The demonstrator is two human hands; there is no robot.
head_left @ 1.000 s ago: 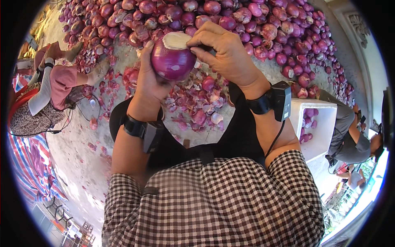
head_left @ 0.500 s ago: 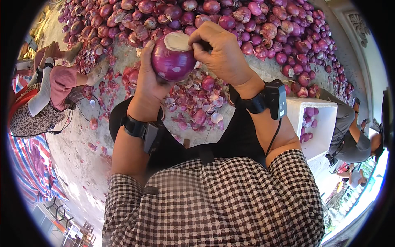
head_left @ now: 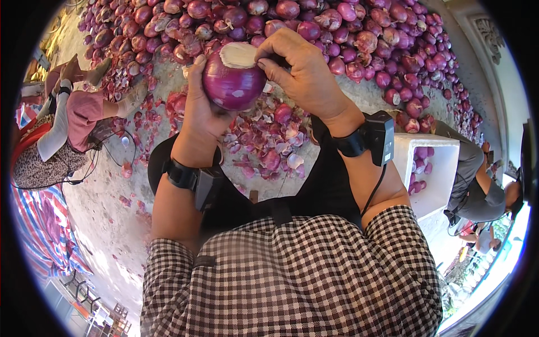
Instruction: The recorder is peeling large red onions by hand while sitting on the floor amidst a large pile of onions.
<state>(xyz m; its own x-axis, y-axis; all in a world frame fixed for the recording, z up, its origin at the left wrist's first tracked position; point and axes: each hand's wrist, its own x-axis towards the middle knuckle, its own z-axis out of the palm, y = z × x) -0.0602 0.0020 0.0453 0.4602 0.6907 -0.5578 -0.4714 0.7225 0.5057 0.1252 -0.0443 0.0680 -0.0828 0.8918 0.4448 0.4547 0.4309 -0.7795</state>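
A large, glossy red onion (head_left: 234, 87) rests in my left hand (head_left: 197, 106), whose thumb and fingers are wrapped around its left side and underside. On its upper face is a flat, cream-coloured patch (head_left: 238, 55), and a small pale spot shows lower down. The thumb and forefinger of my right hand (head_left: 303, 73) are pinched together at the right edge of that patch. What lies between those fingertips is too small to make out. Below the onion, loose onion skins (head_left: 264, 137) are scattered on the floor between my knees, with a few onions among them.
A big heap of red onions (head_left: 365, 39) spreads across the far side. To the right stands a white bin (head_left: 432, 140) with several onions inside. One person (head_left: 67, 112) sits at the left, another (head_left: 483, 185) at the right. Striped sheeting (head_left: 48, 224) lies at the left.
The onion and both hands have shifted slightly left. My right thumb has come up closer to the forefinger at the patch's edge. The left hand keeps its hold.
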